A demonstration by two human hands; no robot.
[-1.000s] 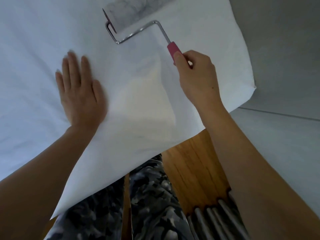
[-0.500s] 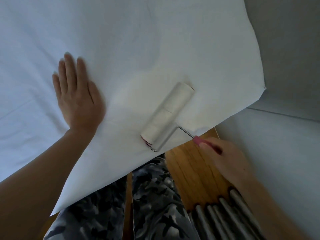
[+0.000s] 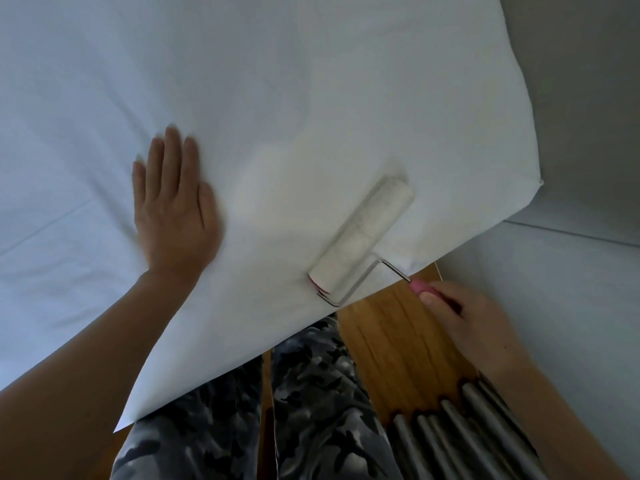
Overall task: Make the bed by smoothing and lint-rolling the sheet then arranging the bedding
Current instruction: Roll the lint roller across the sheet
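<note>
Left hand (image 3: 175,216) flat on the sheet (image 3: 242,81), fingers straight and together, palm pressing down. No hold on anything, just pinning the fabric.

Right hand (image 3: 467,323) has a closed grip round the pink handle (image 3: 420,286) of the lint roller (image 3: 363,237), thumb along the top. Hand sits off the bed edge, over the wood floor (image 3: 388,341).

Roller drum lies on the sheet near the bed's near-right corner, angled diagonally, touching the fabric. Wire frame runs from the drum's lower end back to the handle. Drum is well right of the left hand, with bare sheet between them.

Sheet is white, mostly flat, with faint creases left of the left hand. Its edge hangs over the mattress side toward my legs (image 3: 304,393) in camo trousers.

Grey metal tubes (image 3: 450,438) lie on the floor bottom right, partly under my right forearm. Grey wall (image 3: 571,98) at right.
</note>
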